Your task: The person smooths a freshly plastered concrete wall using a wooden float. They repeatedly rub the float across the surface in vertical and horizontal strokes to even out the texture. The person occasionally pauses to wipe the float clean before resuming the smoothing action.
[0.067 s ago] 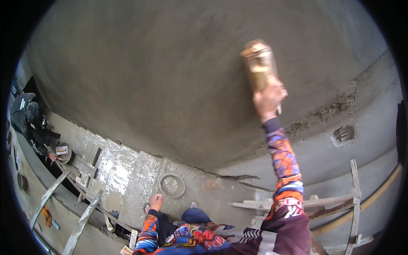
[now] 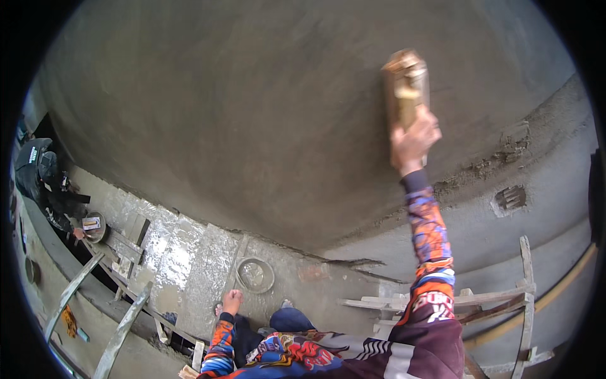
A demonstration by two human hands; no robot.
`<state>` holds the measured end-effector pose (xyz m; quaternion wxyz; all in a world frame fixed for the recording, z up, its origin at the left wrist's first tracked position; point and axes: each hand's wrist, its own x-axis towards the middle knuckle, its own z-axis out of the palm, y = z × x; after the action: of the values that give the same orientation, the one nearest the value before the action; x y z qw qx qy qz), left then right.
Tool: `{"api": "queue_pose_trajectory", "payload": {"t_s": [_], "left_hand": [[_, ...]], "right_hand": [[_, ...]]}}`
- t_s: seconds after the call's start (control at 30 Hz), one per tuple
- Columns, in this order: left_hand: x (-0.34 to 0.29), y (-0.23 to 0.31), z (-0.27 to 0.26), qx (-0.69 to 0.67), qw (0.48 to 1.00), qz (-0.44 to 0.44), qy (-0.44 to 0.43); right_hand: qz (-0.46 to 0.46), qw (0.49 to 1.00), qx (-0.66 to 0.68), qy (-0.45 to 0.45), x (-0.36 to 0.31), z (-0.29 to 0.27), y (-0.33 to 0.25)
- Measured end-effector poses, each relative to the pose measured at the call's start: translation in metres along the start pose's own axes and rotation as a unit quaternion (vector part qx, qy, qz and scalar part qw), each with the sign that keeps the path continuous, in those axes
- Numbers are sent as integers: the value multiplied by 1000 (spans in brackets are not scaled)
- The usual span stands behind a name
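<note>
One wooden float (image 2: pixel 407 82), one grey wall (image 2: pixel 221 114)

Right hand (image 2: pixel 415 139): fingers wrapped around float, upright against wall. Left hand (image 2: pixel 232 302): finger state unclear, nearest basin (image 2: pixel 270 278). Wall: looks mostly smoothed; rough strip (image 2: pixel 505 156), right, apparently unfinished.

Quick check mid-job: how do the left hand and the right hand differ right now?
Grip: the right hand is closed on a float; the left hand shows nothing held.
Position: the right hand is raised at the grey wall; the left hand hangs low, near the round basin.
Shared: both are bare, below dark-cuffed sleeves with an orange-and-blue pattern.
</note>
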<state>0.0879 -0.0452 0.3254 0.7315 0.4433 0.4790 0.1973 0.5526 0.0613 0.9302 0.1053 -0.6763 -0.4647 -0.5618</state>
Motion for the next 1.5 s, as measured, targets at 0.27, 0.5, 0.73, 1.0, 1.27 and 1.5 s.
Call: {"api": "queue_pose_trajectory", "payload": {"t_s": [0.27,0.5,0.73,1.0,1.27,1.5], "left_hand": [[34,15,18,159,987,28,-17],[-1,-45,-68,210,976,-47,23],[18,-14,-48,123,987,-77,-70],[-35,27,-161,145,966,-212,-6],[17,121,-72,288,947,-87,-110],[-19,168,-94,330,930,-92,-135]], "right_hand": [[-179,983,15,-48,6,44,-94],[105,993,3,50,8,-11,42],[54,994,76,-49,-62,59,-84],[378,909,42,172,-40,6,78],[387,903,143,116,-119,58,-52],[570,779,133,223,-96,39,0]]}}
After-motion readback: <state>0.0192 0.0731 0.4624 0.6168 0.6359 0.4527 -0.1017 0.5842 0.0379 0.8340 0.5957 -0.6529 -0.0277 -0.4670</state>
